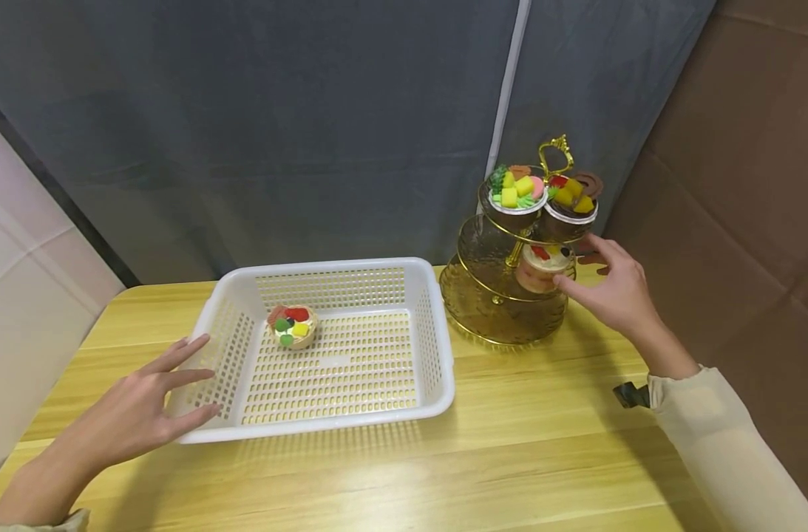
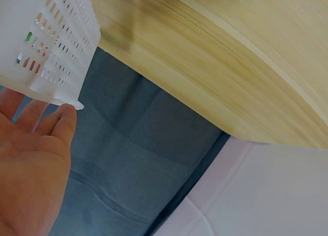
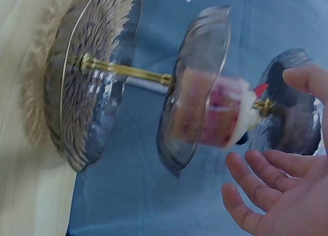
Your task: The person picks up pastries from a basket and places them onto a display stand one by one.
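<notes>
A small layered cake [image 1: 542,267] with a white top and fruit pieces stands on the middle tier of a three-tier stand [image 1: 503,318]. Beside it is my right hand [image 1: 613,288], thumb and fingers spread apart; in the right wrist view a gap shows between the fingertips [image 3: 237,162] and the cake [image 3: 215,110]. My left hand [image 1: 147,403] lies at the left rim of a white plastic basket [image 1: 330,425], fingers extended over it. From the left wrist view, its fingers [image 2: 64,123] are at the basket's rim; whether they press on it I cannot tell.
A fruit tart [image 1: 293,327] sits in the basket's left back part. Two dark dessert cups [image 1: 517,210] with fruit toppings fill the stand's top tier, below a gold handle [image 1: 557,155]. Grey curtain [image 1: 310,133] hangs behind the wooden table [image 1: 510,443]; a brown wall [image 1: 743,185] is at right.
</notes>
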Motion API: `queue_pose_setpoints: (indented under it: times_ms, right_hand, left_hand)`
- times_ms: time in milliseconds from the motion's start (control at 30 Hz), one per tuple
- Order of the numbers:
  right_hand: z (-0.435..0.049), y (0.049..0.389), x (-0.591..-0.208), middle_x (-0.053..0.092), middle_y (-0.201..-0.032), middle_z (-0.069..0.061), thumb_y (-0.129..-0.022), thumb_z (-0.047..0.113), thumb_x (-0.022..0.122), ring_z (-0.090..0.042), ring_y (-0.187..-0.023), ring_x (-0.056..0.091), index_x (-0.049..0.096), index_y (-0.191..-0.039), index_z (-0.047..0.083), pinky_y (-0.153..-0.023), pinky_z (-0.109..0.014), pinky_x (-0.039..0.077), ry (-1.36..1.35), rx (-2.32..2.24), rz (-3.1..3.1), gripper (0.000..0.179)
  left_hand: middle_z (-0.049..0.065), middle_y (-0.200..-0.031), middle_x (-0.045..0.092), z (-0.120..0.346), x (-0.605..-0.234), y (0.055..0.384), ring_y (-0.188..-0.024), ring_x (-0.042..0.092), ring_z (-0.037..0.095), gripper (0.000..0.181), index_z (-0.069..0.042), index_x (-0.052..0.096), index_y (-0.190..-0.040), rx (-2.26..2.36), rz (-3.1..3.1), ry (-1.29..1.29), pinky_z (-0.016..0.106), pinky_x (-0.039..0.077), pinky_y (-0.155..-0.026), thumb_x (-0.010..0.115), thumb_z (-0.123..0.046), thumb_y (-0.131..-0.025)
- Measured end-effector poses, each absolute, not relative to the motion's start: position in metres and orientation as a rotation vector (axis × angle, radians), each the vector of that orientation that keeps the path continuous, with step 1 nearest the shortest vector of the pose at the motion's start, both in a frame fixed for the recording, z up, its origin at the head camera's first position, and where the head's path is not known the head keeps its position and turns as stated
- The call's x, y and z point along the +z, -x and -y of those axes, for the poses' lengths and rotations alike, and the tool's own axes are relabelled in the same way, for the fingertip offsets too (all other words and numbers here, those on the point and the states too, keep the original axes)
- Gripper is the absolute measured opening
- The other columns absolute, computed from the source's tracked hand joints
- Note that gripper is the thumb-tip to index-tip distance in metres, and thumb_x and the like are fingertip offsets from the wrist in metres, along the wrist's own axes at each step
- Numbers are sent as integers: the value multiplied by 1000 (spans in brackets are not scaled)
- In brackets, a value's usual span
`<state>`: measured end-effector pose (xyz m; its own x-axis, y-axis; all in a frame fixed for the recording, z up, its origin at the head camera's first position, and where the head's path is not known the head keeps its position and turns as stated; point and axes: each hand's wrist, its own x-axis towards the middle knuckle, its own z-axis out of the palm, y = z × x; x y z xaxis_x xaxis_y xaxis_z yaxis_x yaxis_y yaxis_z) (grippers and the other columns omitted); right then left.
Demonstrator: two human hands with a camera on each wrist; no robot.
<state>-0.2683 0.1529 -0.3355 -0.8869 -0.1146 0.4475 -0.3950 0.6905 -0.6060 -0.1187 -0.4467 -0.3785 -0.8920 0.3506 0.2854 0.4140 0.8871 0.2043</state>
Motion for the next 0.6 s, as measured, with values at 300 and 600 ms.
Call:
queue_pose_setpoints:
  times_ms: [300, 600]
  right_hand:
    - [-136, 245, -333, 66, -114, -12, -78, 15, 83, -29, -99, 63, 63, -127, 2, -77, -26, 41, -532, 1011, 2433, 55]
    - [-93, 239, -328, 67, -111, -4, -77, 21, 85, -22, -99, 63, 63, -129, 8, -86, -43, 51, -803, 1028, 2480, 57]
  left_hand:
    - [17, -150, 46, 446, -378, 119, -135, 43, 47, 48, -3, 75, -107, -399, 2810, 584, 59, 51, -67, 87, -34, -73]
    - [17, -149, 47, 446, -379, 119, -134, 44, 46, 48, -3, 75, -107, -398, 2804, 584, 60, 51, -67, 87, -34, -73]
